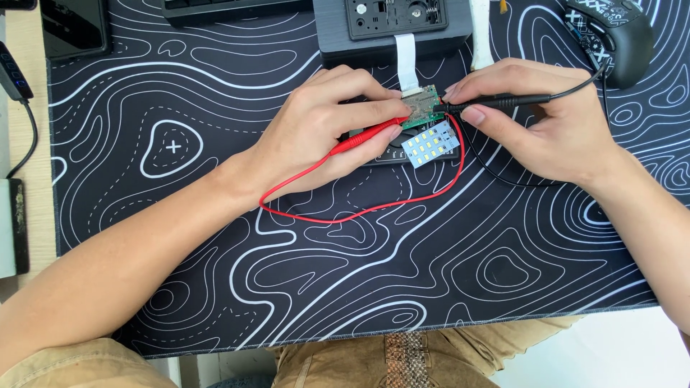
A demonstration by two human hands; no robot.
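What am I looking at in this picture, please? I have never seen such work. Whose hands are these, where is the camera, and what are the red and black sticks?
There is no machine here: a person works with two bare hands. The single picture comes from a camera worn on the person's head, looking down at a desk.

The desk is covered by a black mat with white wavy lines. The left hand holds a red probe, a pen-like test stick with a red wire. The right hand holds a black probe with a black wire. Both tips meet at a small green circuit board. Just below it lies a small white panel with rows of yellow lights.

Behind the board stands a dark box with a white flat cable. A mouse lies at the top right.
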